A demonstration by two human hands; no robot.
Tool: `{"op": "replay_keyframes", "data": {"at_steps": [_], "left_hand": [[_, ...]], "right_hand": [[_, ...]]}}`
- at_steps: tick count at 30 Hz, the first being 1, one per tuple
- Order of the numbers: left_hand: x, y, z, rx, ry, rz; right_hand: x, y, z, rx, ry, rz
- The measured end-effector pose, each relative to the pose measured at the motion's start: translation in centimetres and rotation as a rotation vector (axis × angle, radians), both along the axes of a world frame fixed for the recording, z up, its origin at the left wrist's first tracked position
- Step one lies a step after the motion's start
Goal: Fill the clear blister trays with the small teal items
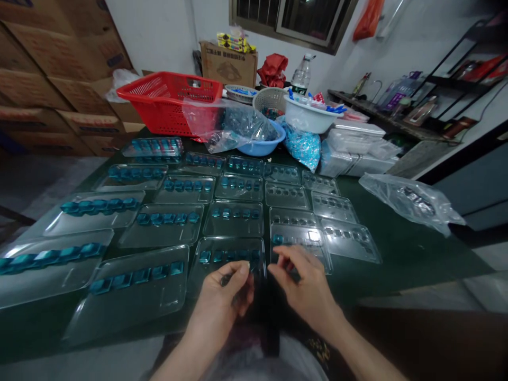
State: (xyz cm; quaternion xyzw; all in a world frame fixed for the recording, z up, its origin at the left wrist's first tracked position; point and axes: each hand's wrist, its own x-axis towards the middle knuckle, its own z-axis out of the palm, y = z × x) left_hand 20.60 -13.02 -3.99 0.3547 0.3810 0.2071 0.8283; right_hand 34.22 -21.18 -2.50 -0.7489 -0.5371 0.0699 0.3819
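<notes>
My left hand (pixel 228 291) is closed in front of a clear plastic tray (pixel 200 280) with a row of teal pieces. A small dark thing shows between its fingers, too little of it to name. Close by on the right, my right hand (pixel 304 275) is curled, with thumb and forefinger apart and nothing visible between them. It hovers at the near edge of another clear tray (pixel 299 233), which has one teal piece (pixel 278 239) in its leftmost visible pocket. My fingers partly hide both trays.
Rows of clear trays with teal pieces (pixel 169 218) cover the green table (pixel 400 275); trays (pixel 351 241) on the right show bare pockets. Behind stand a red basket (pixel 170 103), a blue basin (pixel 257 147), a white basin (pixel 309 114) and a bottle (pixel 301 74). A plastic bag (pixel 413 201) lies right.
</notes>
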Motion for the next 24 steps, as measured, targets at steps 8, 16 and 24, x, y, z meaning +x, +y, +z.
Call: {"op": "replay_keyframes", "data": {"at_steps": [8,16,24], "left_hand": [[-0.5,-0.8,0.7,0.596,0.243,-0.12],[-0.4,-1.5,0.8,0.89,0.208,-0.064],[-0.2,-1.5,0.6,0.634,0.082,-0.032]], "right_hand": [[-2.9,-0.7,-0.2,-0.026,0.669,0.029],[-3.6,-0.9,-0.8,0.051,0.701,-0.012],[-3.4,-1.6,-0.9,-0.029,0.527,0.019]]}}
